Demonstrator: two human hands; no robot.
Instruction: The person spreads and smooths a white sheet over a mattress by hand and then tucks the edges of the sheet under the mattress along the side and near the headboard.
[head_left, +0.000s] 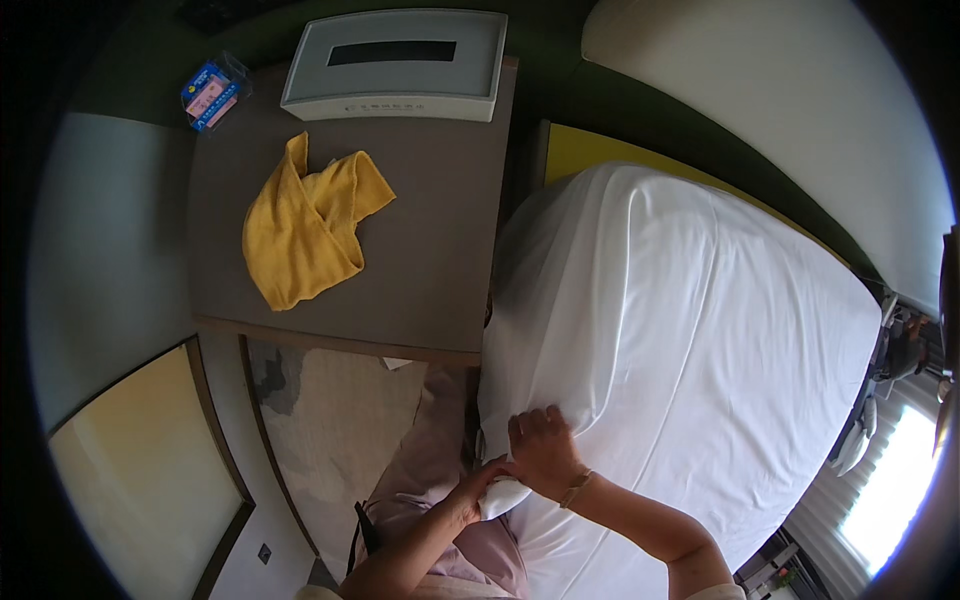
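Note:
A bed with a white fitted sheet (690, 322) fills the middle and right of the view, its cloth wrinkled along the near left side. At the bed's left edge, my left hand (478, 487) grips a bunched fold of the white sheet. My right hand (544, 450) lies just above and to the right of it, fingers bent over the same edge of cloth; its fingertips are partly hidden. The two hands touch or nearly touch. A bracelet is on my right wrist.
Left of the bed stands a brown desk (427, 262) bearing a crumpled yellow cloth (307, 225), a grey-white box (397, 67) with a slot and a clear holder with blue and pink packets (210, 97). A yellow headboard (622, 154) borders the bed; a bright window (892, 487) is at right.

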